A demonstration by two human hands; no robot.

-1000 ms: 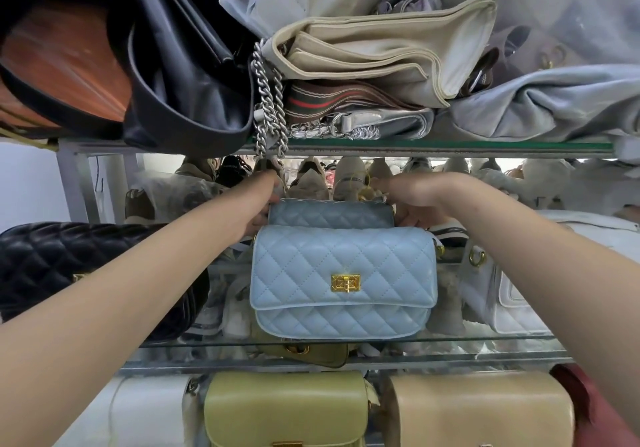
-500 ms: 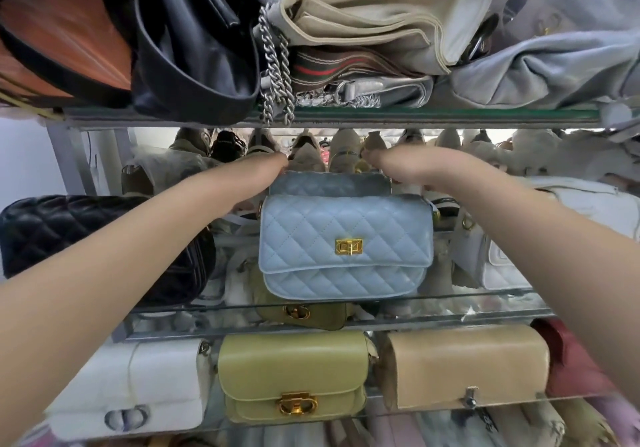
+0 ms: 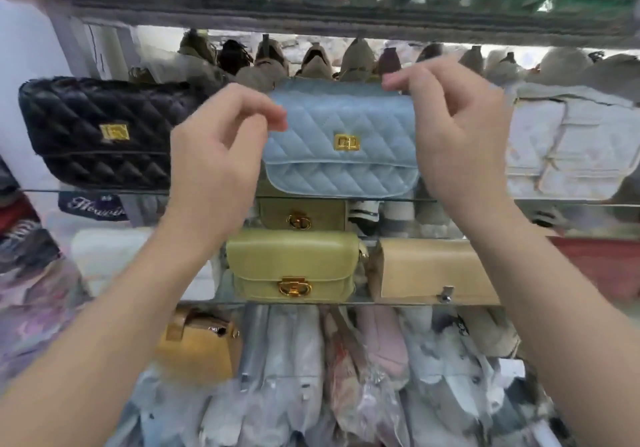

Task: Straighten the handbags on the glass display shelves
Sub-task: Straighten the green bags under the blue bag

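Observation:
A light blue quilted handbag (image 3: 341,166) with a gold clasp stands upright on the middle glass shelf (image 3: 104,191), facing me. My left hand (image 3: 214,156) pinches its upper left corner between thumb and forefinger. At the upper right corner, my right hand (image 3: 457,135) has its fingertips on the top edge. A black quilted bag (image 3: 97,131) sits to the left on the same shelf and a white bag (image 3: 568,149) to the right. The frame is motion-blurred.
One shelf down stand a green bag (image 3: 294,263), a beige bag (image 3: 429,270) and a red bag (image 3: 602,263). A yellow bag (image 3: 201,346) and plastic-wrapped goods lie below. Shoes (image 3: 356,59) line the back. The upper shelf (image 3: 346,14) hangs close above my hands.
The view has tilted down, so lower shelves show. My hands came from behind the blue bag's top to its front upper corners. The bag now stands lower in place on the glass.

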